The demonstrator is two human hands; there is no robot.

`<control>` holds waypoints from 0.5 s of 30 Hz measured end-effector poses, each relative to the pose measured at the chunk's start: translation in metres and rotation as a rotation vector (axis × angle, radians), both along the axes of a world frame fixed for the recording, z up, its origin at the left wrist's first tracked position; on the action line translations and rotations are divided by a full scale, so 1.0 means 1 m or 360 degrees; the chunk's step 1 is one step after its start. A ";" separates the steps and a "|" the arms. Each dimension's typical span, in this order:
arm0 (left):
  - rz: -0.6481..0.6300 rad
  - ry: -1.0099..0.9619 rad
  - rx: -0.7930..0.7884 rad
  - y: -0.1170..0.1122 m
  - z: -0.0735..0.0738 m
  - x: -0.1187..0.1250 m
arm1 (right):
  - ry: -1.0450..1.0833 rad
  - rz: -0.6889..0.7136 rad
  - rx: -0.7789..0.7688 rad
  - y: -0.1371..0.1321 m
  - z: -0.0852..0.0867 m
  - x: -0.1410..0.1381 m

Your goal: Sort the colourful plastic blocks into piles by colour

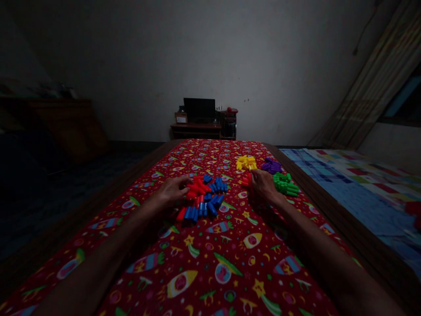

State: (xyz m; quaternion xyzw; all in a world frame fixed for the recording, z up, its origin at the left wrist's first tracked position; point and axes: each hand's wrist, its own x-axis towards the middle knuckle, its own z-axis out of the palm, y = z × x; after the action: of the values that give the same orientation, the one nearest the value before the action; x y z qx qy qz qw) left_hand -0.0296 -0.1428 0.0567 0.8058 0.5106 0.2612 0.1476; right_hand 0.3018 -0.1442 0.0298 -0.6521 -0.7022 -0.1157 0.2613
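Note:
My left hand (173, 191) is at the left side of a mixed pile, its thumb and fingers curved and apart, the fingertips against red plastic pieces (199, 186). Blue plastic pieces (212, 208) lie among and beside the red ones. Farther right, my right hand (263, 183) points down with its fingers bent together over a small group of red pieces (245, 181). Its fingertips appear closed on one red piece, mostly hidden by the hand. Just beyond it are yellow pieces (246, 162), with purple pieces (272, 166) and green pieces (285, 184) to its right.
A red cloth with rocket prints (217, 263) covers the long table, whose dark wooden edge (312, 188) shows at the sides. Beyond the far end stands a small desk (197, 131) with a monitor (199, 109). A patchwork-covered bed (355, 188) is at the right.

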 end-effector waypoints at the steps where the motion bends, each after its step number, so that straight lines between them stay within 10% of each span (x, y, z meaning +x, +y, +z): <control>1: 0.0011 -0.0079 0.0057 0.000 -0.001 0.003 | 0.0016 0.0099 0.0048 -0.002 0.002 -0.006; 9: -0.0299 -0.0478 0.0166 -0.030 -0.012 0.047 | 0.0245 0.1014 0.0014 -0.039 0.004 -0.082; 15: -0.0422 -0.0389 0.0242 -0.031 -0.014 0.048 | 0.0060 0.0785 -0.0032 -0.031 -0.001 -0.068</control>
State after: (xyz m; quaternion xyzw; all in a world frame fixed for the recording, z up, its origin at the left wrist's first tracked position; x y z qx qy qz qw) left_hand 0.0188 -0.1741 0.0430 0.8371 0.3570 0.3732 0.1802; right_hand 0.2336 -0.1756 0.0292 -0.4657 -0.8362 -0.0294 0.2881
